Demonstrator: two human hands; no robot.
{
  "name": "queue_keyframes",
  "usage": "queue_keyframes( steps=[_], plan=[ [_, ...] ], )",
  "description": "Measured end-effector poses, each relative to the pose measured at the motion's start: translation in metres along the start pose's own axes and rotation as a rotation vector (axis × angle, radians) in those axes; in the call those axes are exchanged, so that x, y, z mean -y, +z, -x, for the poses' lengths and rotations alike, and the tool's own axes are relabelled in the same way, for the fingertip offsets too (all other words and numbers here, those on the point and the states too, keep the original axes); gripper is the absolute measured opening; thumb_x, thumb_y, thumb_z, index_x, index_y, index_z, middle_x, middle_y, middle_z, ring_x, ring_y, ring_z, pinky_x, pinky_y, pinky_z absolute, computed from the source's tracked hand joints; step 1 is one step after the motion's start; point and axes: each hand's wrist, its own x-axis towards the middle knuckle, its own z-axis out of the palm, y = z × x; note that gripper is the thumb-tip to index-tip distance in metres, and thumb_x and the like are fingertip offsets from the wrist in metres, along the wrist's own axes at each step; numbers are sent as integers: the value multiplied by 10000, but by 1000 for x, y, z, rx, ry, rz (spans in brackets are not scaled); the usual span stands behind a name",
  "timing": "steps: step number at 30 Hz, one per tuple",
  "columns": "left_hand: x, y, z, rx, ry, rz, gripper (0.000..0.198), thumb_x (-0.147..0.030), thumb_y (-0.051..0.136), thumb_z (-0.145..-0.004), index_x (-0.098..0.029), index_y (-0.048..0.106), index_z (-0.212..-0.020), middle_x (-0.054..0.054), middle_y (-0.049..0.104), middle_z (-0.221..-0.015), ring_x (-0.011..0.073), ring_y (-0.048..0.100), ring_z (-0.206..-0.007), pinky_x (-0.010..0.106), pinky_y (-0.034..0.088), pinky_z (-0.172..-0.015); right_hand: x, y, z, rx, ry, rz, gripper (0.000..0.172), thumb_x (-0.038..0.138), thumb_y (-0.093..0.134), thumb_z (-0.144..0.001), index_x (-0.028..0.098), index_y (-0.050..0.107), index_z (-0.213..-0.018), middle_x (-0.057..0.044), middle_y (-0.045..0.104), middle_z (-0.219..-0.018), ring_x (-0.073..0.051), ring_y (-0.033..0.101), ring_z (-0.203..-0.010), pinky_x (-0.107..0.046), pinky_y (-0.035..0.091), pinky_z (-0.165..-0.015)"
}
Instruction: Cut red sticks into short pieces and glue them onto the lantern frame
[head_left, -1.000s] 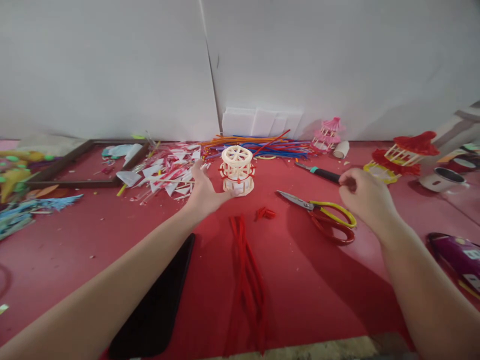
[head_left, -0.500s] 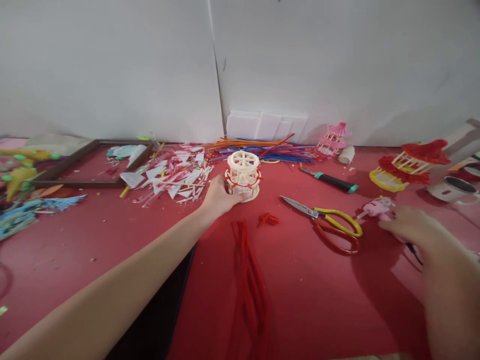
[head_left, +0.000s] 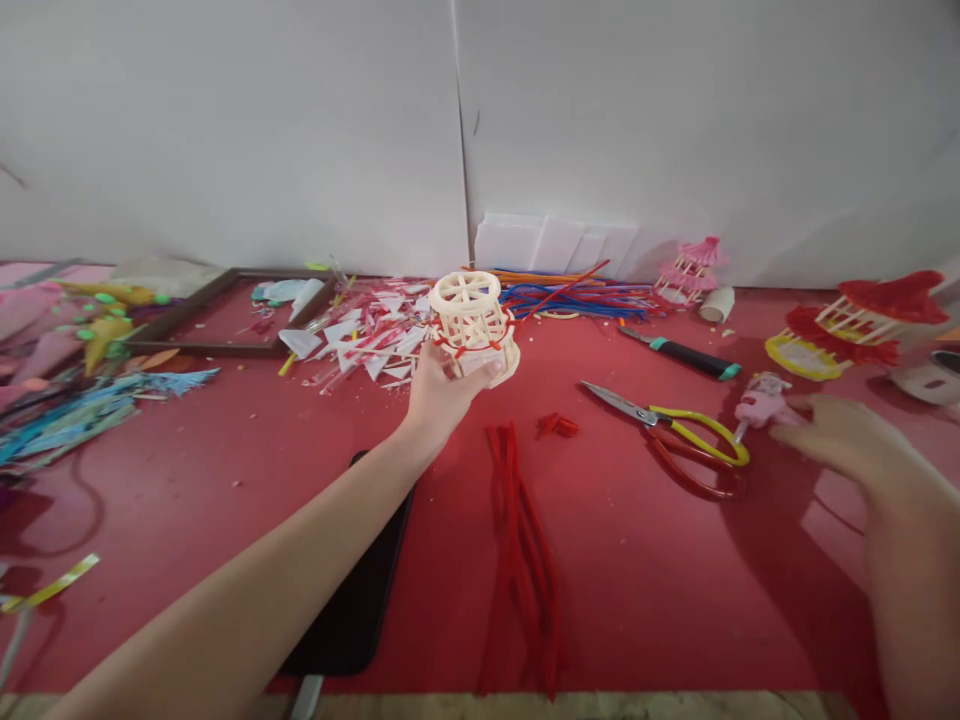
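Note:
My left hand (head_left: 448, 392) grips a small cream tiered model (head_left: 469, 318), its fingers wrapped round the lower tier. The model has a spoked round top, thin upright posts and a ring of red pieces at its middle; it leans slightly. On the right, my right hand (head_left: 832, 435) is closed on a pink glue gun (head_left: 759, 402), whose nozzle points down and left, close to the scissors' handles. The scissors (head_left: 664, 432), with one yellow and one red handle, lie partly open. Short red pieces (head_left: 557, 426) and long red pipe cleaners (head_left: 521, 550) lie between my arms.
A utility knife (head_left: 690, 357) lies behind the scissors. Red-and-yellow (head_left: 855, 325) and pink (head_left: 691, 270) tiered models stand to the right. Scraps (head_left: 375, 335), a brown frame (head_left: 202, 350) and blue strips (head_left: 105, 410) fill the left. A black phone-like slab (head_left: 349, 610) lies under my left forearm.
My left hand has raised the cream model and tilted it. My right hand has picked up the glue gun, whose nozzle has swung downward. The view has shifted a little left.

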Motion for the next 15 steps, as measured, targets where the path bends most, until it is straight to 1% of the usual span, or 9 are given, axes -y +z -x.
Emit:
queue_keyframes(
  steps=[3, 5, 6, 7, 8, 9, 11, 13, 15],
  plan=[
    [4, 3, 3, -59, 48, 65, 593, -275, 828, -645, -227, 497, -1135, 116, 668, -1219, 256, 688, -1077, 450, 555, -961, 6, -3, 1, -20, 17, 11, 356, 299, 631, -700, 141, 709, -1010, -271, 665, -1119, -356, 622, -1051, -419, 437, -818],
    [7, 4, 2, -82, 129, 122, 630, -277, 842, -626, -236, 481, -1141, 108, 649, -1237, 248, 675, -1102, 438, 540, -988, 24, -12, 15, -145, 76, 32, 488, 329, 582, -747, 27, 653, -1124, -385, 541, -1233, -456, 504, -1198, -520, 386, -889],
    [7, 4, 1, -95, 165, 139, 639, -279, 850, -616, -237, 480, -1135, 107, 647, -1230, 249, 673, -1102, 440, 536, -993, 39, -16, 27, -234, 83, 30, 559, 348, 546, -776, 3, 594, -1213, -388, 487, -1293, -470, 435, -1265, -540, 367, -925],
    [7, 4, 1, -111, 191, 147, 642, -283, 856, -613, -236, 480, -1130, 109, 644, -1226, 251, 671, -1103, 443, 531, -999, 58, -20, 43, -395, 9, -35, 537, 330, 510, -798, 9, 585, -1221, -361, 510, -1274, -459, 427, -1275, -544, 363, -952],
    [6, 4, 1, -128, 204, 148, 645, -291, 859, -614, -235, 479, -1132, 113, 640, -1230, 254, 668, -1108, 447, 526, -1003, 79, -22, 63, -467, -137, -131, 486, 305, 474, -816, 18, 600, -1188, -319, 573, -1201, -425, 480, -1230, -531, 375, -969],
    [4, 4, 1, -141, 207, 150, 651, -300, 859, -618, -234, 477, -1141, 120, 633, -1244, 258, 664, -1116, 451, 522, -1007, 103, -22, 85, -417, -318, -238, 451, 300, 445, -841, 26, 612, -1158, -279, 625, -1122, -383, 555, -1139, -507, 410, -958],
    [-1, 3, 4, -138, 214, 168, 676, -313, 852, -638, -239, 465, -1187, 134, 597, -1310, 265, 642, -1161, 452, 509, -1026, 149, -16, 133, -278, -539, -279, 410, 439, 439, -892, 169, 653, -1115, -131, 698, -1018, -270, 648, -963, -399, 497, -881],
    [-6, 1, 8, -106, 238, 176, 686, -320, 828, -680, -254, 444, -1244, 130, 556, -1376, 261, 597, -1235, 439, 480, -1065, 188, -8, 175, -70, -811, -251, 580, 578, 444, -884, 134, 618, -1214, -181, 672, -1124, -326, 625, -1031, -458, 516, -863],
    [-9, 0, 11, -83, 255, 149, 664, -338, 797, -727, -266, 432, -1276, 118, 541, -1400, 253, 553, -1291, 425, 459, -1090, 214, -4, 203, 17, -898, -205, 788, 654, 503, -814, 55, 540, -1326, -267, 596, -1252, -402, 583, -1086, -529, 528, -833]
  ],
)
